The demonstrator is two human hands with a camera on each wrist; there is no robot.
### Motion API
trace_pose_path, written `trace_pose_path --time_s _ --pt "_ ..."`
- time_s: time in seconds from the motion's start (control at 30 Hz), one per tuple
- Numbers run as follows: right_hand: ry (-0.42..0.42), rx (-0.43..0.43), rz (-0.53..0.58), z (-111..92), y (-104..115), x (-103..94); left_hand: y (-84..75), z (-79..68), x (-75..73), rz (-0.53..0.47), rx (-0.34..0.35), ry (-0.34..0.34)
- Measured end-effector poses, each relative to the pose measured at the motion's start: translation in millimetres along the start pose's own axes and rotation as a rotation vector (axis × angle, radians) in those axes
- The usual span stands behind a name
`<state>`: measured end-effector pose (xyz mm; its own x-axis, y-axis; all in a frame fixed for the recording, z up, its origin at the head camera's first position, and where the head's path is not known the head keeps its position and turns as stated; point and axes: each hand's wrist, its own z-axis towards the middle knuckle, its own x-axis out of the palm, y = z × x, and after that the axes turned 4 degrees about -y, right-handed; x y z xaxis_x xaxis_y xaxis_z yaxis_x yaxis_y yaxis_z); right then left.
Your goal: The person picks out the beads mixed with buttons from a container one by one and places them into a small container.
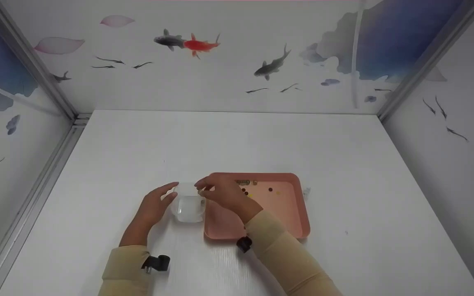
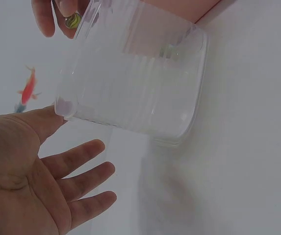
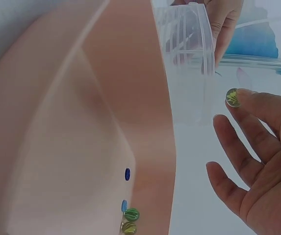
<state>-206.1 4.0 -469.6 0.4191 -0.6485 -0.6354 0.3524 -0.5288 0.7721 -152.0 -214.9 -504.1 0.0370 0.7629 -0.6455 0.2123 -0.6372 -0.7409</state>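
My right hand (image 1: 222,193) pinches a clear marble (image 3: 232,98) with a yellow-green swirl between thumb and forefinger, over the right side of a clear plastic container (image 1: 190,209). The other right fingers are loosely bent. At the container's left side is my left hand (image 2: 27,171): one fingertip touches a corner of the rim, while its other fingers stretch out straight beside the wall. A small greenish marble (image 2: 168,51) shows through the clear plastic. Just right of the container lies a pink tray (image 1: 261,222), partly covered by my right hand and forearm.
Several marbles (image 1: 243,182) line the tray's far side, with small dark and yellow flat pieces (image 1: 270,189) near them. A green marble (image 3: 131,214) and a blue piece (image 3: 127,174) sit by the tray wall. Beyond the tray's right edge lies a small clear scrap (image 1: 306,192).
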Motion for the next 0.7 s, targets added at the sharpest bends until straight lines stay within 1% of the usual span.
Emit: trace_pose_path --time_s 0.1,0.2,0.37,0.6,0.7 --pt "0.004 -0.030 -0.061 2 1 1.9 0.0 0.4 0.0 0.000 0.001 0.000" --pt "0.016 -0.045 -0.093 3 3 3.7 -0.1 0.7 0.3 -0.003 -0.003 -0.001" --pt "0.044 -0.058 -0.103 4 6 6.5 0.4 1.2 1.3 0.006 -0.002 -0.001" --pt "0.048 -0.063 -0.156 6 9 9.9 -0.3 1.4 0.8 0.013 0.004 -0.003" --pt "0.044 -0.079 -0.179 7 10 11.8 -0.3 1.5 0.5 0.013 0.005 -0.006"
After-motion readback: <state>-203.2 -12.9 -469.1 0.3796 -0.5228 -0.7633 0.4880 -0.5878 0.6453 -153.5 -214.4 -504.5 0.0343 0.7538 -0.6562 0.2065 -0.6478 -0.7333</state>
